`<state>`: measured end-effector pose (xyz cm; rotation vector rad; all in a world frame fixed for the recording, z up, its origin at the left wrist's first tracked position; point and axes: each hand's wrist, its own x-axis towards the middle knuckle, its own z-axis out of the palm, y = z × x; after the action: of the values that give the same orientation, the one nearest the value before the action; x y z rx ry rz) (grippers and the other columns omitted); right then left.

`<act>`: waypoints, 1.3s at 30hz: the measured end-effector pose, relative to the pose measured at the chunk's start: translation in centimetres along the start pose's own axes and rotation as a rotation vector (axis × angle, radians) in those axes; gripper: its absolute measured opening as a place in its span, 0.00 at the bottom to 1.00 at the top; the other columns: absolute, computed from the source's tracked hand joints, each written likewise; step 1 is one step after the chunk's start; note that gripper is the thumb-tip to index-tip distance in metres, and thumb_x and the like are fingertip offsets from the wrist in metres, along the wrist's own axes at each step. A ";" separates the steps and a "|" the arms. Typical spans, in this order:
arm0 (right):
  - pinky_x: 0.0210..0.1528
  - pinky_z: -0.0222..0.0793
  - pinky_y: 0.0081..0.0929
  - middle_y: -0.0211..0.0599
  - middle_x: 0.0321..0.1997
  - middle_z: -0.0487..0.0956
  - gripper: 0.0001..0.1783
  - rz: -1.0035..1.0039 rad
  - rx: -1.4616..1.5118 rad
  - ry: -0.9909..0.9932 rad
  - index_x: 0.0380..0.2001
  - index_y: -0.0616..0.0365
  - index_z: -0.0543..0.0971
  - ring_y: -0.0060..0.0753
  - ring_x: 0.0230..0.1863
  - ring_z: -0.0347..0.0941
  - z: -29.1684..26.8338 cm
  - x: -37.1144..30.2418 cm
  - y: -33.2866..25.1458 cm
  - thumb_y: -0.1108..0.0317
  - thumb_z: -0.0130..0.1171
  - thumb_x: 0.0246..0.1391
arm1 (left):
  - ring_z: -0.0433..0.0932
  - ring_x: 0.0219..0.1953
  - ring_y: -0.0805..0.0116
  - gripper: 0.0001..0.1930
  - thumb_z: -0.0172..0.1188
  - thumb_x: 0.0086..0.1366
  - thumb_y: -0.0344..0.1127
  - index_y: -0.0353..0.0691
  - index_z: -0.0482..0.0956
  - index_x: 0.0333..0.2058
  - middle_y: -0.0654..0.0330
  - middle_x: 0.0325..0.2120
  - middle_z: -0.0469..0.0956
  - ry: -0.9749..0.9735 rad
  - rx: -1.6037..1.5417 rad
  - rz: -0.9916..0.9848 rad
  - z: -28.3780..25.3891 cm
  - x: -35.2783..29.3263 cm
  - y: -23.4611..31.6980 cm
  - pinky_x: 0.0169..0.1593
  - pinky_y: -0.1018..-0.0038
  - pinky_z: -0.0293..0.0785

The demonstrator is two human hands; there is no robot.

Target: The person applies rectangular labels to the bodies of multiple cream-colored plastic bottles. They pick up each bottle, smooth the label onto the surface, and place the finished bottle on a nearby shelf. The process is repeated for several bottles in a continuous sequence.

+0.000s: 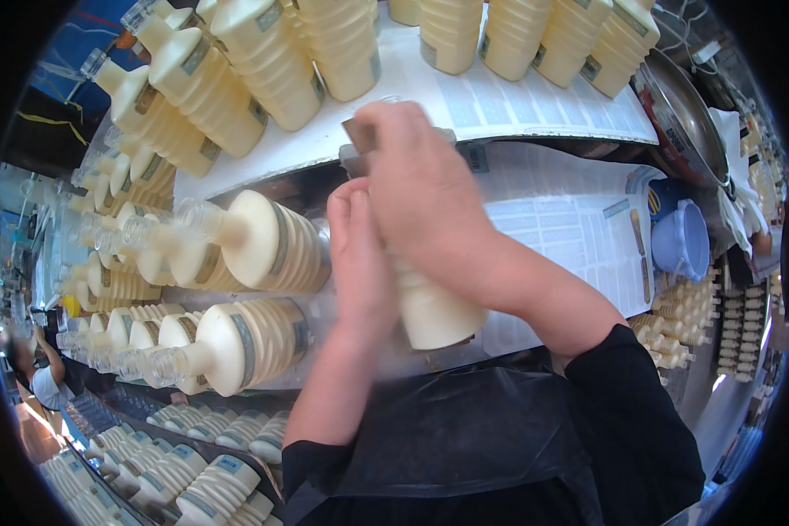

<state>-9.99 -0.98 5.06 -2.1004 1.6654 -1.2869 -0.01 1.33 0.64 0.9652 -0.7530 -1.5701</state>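
a fisheye looks down from the head — wide and near.

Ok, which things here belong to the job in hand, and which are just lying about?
Seemingly part of the job:
- bottle under the left hand and right hand
- similar bottles to the left
- patterned sheet on the worktop

Seemingly just lying about:
- blue bucket, at right
- metal bowl, beyond the bucket

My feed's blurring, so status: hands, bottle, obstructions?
Left hand at cream bottle, right hand across it. Bottle's far end hidden by hands. Ribbed bottles crowd close on the left.
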 end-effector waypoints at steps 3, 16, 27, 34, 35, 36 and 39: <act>0.54 0.70 0.49 0.50 0.51 0.73 0.18 0.074 -0.079 -0.134 0.53 0.58 0.68 0.59 0.51 0.72 0.8 0.4 -1.3 0.73 0.54 0.59 | 0.75 0.49 0.75 0.18 0.44 0.81 0.45 0.40 0.69 0.58 0.62 0.49 0.76 -0.018 -0.034 0.012 -0.6 0.0 -0.2 0.54 0.73 0.73; 0.58 0.69 0.46 0.52 0.55 0.71 0.20 0.078 0.149 0.060 0.56 0.61 0.67 0.58 0.56 0.71 -3.0 -0.6 3.6 0.77 0.50 0.60 | 0.67 0.62 0.40 0.47 0.71 0.60 0.45 0.34 0.53 0.69 0.37 0.63 0.61 -0.047 1.268 0.542 0.4 -2.1 0.9 0.66 0.57 0.65; 0.62 0.68 0.36 0.48 0.57 0.75 0.19 0.156 0.220 0.136 0.58 0.62 0.69 0.47 0.58 0.73 -2.7 -3.2 8.7 0.73 0.53 0.64 | 0.68 0.64 0.42 0.58 0.72 0.54 0.44 0.34 0.41 0.74 0.38 0.63 0.62 -0.135 1.013 0.254 -0.7 -1.4 0.1 0.66 0.57 0.66; 0.60 0.70 0.32 0.44 0.54 0.77 0.20 0.106 0.409 0.104 0.58 0.62 0.70 0.39 0.55 0.75 -3.7 -1.9 6.2 0.73 0.54 0.64 | 0.69 0.63 0.53 0.57 0.68 0.58 0.40 0.34 0.36 0.75 0.41 0.63 0.65 -0.157 0.919 0.200 -1.5 -1.0 -0.9 0.68 0.62 0.64; 0.60 0.69 0.33 0.44 0.55 0.76 0.20 0.100 0.364 0.093 0.58 0.62 0.69 0.40 0.56 0.75 -3.3 -2.0 6.4 0.73 0.54 0.65 | 0.68 0.64 0.52 0.56 0.68 0.59 0.42 0.34 0.37 0.75 0.40 0.64 0.64 -0.154 0.945 0.216 -1.4 -1.0 -0.8 0.68 0.60 0.63; 0.61 0.69 0.33 0.44 0.56 0.76 0.20 0.095 0.319 0.081 0.59 0.61 0.69 0.40 0.57 0.74 -2.8 -2.3 6.8 0.73 0.53 0.65 | 0.67 0.65 0.50 0.56 0.67 0.60 0.45 0.34 0.38 0.75 0.40 0.64 0.63 -0.150 0.971 0.233 -1.2 -1.1 -0.6 0.69 0.59 0.62; 0.62 0.68 0.33 0.45 0.58 0.75 0.20 0.193 0.222 0.118 0.59 0.62 0.69 0.42 0.58 0.73 -2.9 -2.9 8.9 0.73 0.53 0.65 | 0.53 0.72 0.38 0.56 0.69 0.55 0.46 0.38 0.43 0.75 0.35 0.70 0.51 -0.079 1.263 0.386 -0.6 -2.3 -0.4 0.73 0.52 0.52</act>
<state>-18.33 -0.63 -0.01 -1.7247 1.6374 -1.4809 0.47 3.65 0.46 1.4853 -1.9436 -0.6738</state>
